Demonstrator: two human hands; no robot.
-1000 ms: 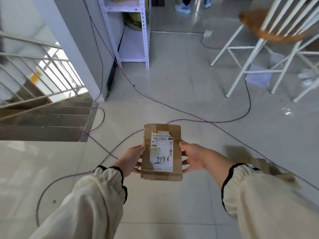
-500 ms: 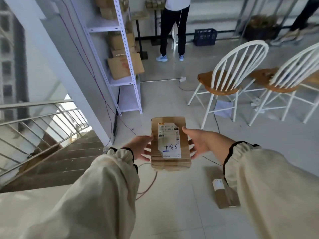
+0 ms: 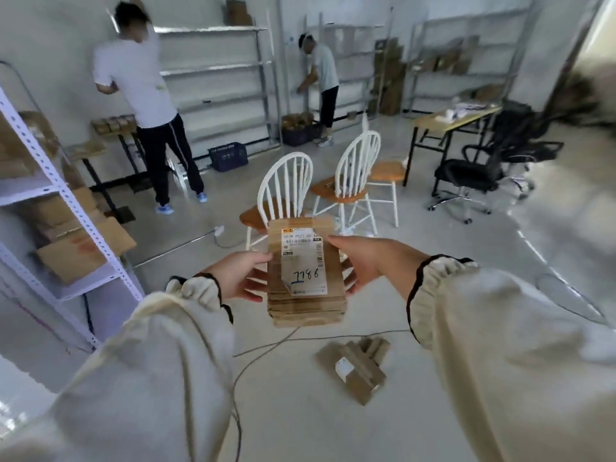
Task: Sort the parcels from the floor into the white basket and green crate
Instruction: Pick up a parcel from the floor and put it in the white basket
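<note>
Carry step in hand: 1 flat cardboard parcel [image 3: 306, 310] is up off the floor [image 3: 300, 411], held at chest height between both hands and well in front of the body. Its white label [image 3: 304, 261] faces up, with "7786" handwritten in blue. The left hand [image 3: 241, 275] grips the left edge, thumb laid on the top face beside the label, the other fingers curled underneath. The right hand [image 3: 365, 261] grips the right edge the same way, thumb stretched along the top and fingers tucked below; how far those lower fingers spread cannot be told. A second parcel [image 3: 355, 366] lies on the floor below and to the right, near a thin cable [image 3: 253, 358], not yet picked up. Neither the white basket nor the green crate is in view; only a dark blue crate [image 3: 228, 157] shows by the far shelving, past 2 white chairs [image 3: 283, 191]. Judgement: sorting is at an early or middle stage. The next move calls for reading the label, finding the right container, carrying the parcel there level, and stepping clear of the cable.
</note>
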